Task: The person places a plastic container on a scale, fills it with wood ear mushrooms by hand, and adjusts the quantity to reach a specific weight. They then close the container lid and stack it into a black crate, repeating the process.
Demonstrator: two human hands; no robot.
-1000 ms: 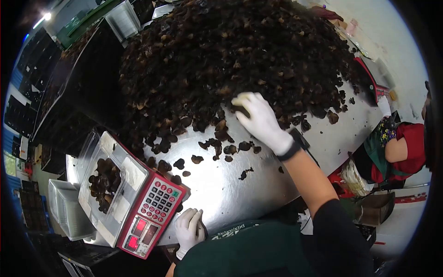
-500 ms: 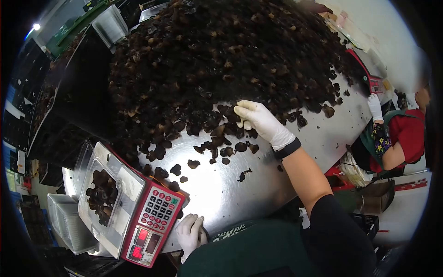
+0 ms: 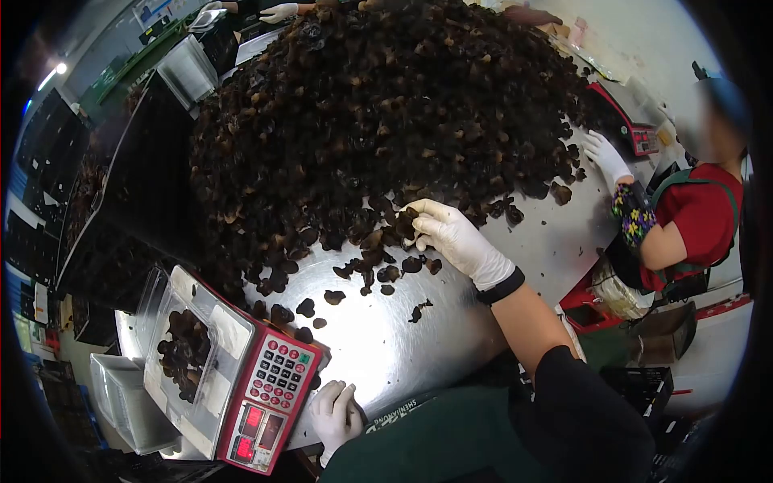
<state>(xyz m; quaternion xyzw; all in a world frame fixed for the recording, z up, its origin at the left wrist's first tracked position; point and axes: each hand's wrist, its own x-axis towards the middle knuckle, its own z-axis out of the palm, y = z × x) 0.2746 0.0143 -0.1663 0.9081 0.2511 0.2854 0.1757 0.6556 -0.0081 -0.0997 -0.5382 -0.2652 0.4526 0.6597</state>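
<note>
My right hand [image 3: 457, 240], in a white glove, reaches to the near edge of a large heap of dark brown wood ear mushrooms [image 3: 378, 121]. Its thumb and fingers pinch a wood ear mushroom [image 3: 407, 225]. Near the table's front edge, beside the scale, rests my gloved left hand [image 3: 336, 414], fingers curled and no object visible in them. A red digital scale [image 3: 270, 374] with lit red displays carries a clear plastic tray [image 3: 211, 354], and several mushrooms [image 3: 185, 352] lie in that tray.
Loose mushroom pieces [image 3: 334, 297] are scattered on the shiny metal table [image 3: 378, 346]. Stacked clear trays [image 3: 133, 402] stand left of the scale. At right a co-worker in a red shirt [image 3: 700, 217] stands near a second red scale [image 3: 636, 133]. Another person's gloved hand [image 3: 279, 12] shows at the back.
My right hand has shifted slightly down in view, still at the heap's edge. The co-worker's gloved hand has moved left toward the heap. Another person's gloved hands now show at the back.
</note>
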